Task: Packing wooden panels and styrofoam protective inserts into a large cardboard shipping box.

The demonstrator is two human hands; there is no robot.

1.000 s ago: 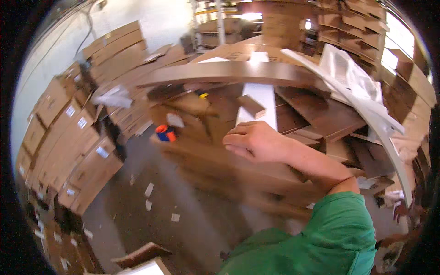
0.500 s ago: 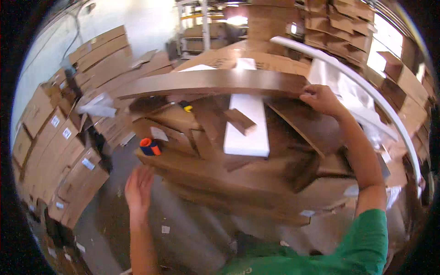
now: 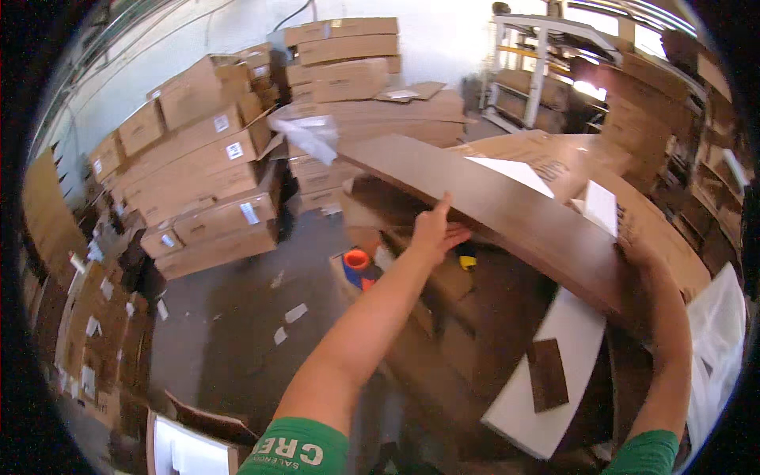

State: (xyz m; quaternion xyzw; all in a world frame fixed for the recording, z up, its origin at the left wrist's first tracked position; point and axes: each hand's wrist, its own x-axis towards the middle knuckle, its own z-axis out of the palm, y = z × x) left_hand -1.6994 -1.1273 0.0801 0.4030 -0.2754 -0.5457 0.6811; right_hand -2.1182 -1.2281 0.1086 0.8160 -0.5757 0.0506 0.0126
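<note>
the long brown board (image 3: 483, 198) was the thing in hand, and what had just changed was the left hand (image 3: 434, 236): half a second earlier it was well apart from the board, and now it was at the board's near edge, left of the middle. its thumb stood up against that edge and its fingers reached beneath, spread rather than curled; whether they gripped, i could not tell. the right hand (image 3: 640, 252) was at the board's right end, on the far side, and seemed closed on it, though blur hid the fingertips. in the view the board also lay aslant now, its left end farther off and its right end nearer the body; some of that came from the head turning.

in my judgement this meant the board had gone from one-handed to two-handed control, with contact at the middle and one end, which would steady it better.

below the board's near edge, a white strip (image 3: 514, 400) ran out from under it, with a small brown piece (image 3: 549, 374) lying on top. an orange-and-blue roll (image 3: 356, 260) was on the near side of the board's left half. past its left end hung clear plastic wrap (image 3: 313, 136), and beyond its far edge was a large carton (image 3: 570, 154).
</note>
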